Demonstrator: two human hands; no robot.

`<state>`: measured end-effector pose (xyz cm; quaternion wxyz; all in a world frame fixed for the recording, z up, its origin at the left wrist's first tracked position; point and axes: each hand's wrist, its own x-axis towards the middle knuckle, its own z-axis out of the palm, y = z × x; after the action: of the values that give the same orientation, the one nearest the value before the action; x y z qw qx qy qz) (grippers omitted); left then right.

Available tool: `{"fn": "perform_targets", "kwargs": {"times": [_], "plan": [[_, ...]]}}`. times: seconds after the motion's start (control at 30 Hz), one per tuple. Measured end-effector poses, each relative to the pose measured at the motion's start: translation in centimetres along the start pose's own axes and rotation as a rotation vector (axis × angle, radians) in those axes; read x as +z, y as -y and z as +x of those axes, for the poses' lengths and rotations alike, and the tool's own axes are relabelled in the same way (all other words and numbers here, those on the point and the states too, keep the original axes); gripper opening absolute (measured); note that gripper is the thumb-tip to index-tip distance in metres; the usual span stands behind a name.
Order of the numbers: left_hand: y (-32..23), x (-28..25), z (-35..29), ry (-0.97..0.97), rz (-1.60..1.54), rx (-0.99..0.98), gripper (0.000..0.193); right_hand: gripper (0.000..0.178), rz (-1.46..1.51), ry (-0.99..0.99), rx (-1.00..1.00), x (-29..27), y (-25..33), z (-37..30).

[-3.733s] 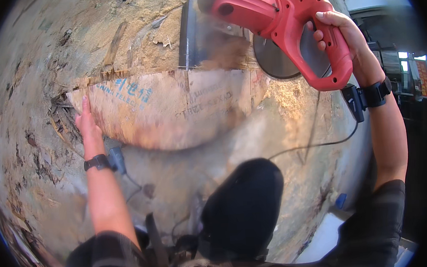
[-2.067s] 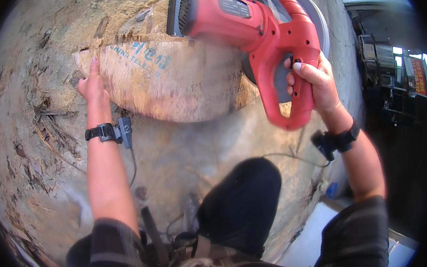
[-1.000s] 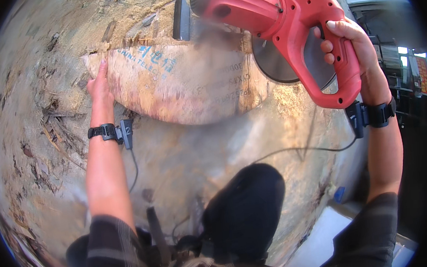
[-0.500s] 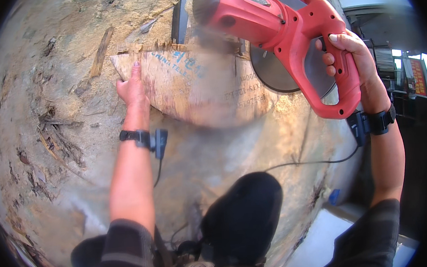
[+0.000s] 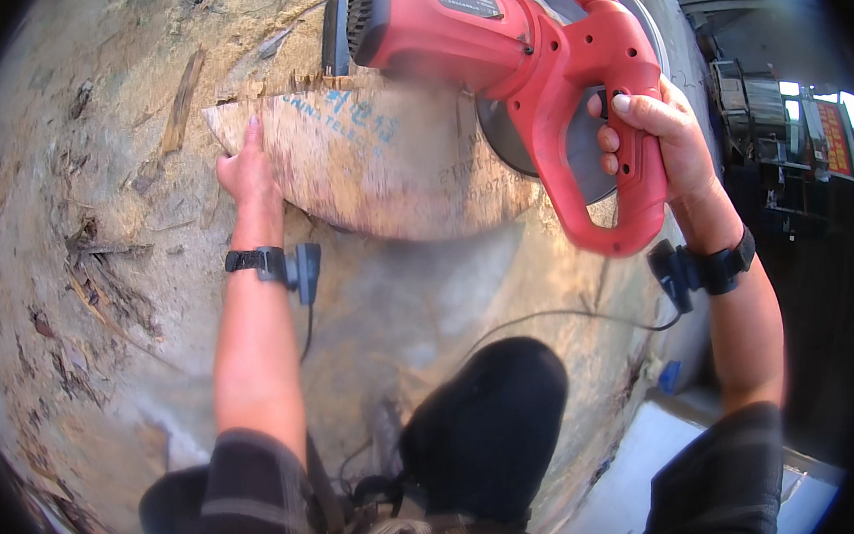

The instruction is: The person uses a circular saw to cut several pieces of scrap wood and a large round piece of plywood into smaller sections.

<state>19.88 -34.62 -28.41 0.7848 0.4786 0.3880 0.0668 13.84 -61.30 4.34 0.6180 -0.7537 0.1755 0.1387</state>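
A half-round wooden board with blue and dark markings lies on the dusty ground, its straight, splintered edge away from me. My left hand grips its left end, thumb on the top face and the other fingers mostly hidden. Over the board's right side is a large red circular saw, its motor housing to the left. The round grey blade shows beside the board's right end, partly behind the saw body. My right hand is wrapped around the saw's loop handle, thumb near the dark switch.
Beyond the board lie sawdust and a narrow wood strip. More wood scraps are scattered at the left. My bent knee is close below the board. A thin black cable runs to my right wrist strap. A white panel is at the lower right.
The saw and my right hand have moved left and the handle sits slightly lower. My left hand keeps its grip on the board. The whole view has shifted a little.
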Motion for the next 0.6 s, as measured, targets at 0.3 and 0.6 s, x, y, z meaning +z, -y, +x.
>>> {"fn": "perform_targets", "kwargs": {"times": [0.3,0.6], "plan": [[-0.2,0.1,-0.3,0.015,-0.022,0.033,0.038,0.039,-0.055,-0.081,-0.064,1.4,-3.5,-1.0],[-0.2,-0.2,0.0,0.030,0.034,0.037,0.038,0.046,-0.025,-0.118,-0.183,2.1,-10.1,-1.4]]}}
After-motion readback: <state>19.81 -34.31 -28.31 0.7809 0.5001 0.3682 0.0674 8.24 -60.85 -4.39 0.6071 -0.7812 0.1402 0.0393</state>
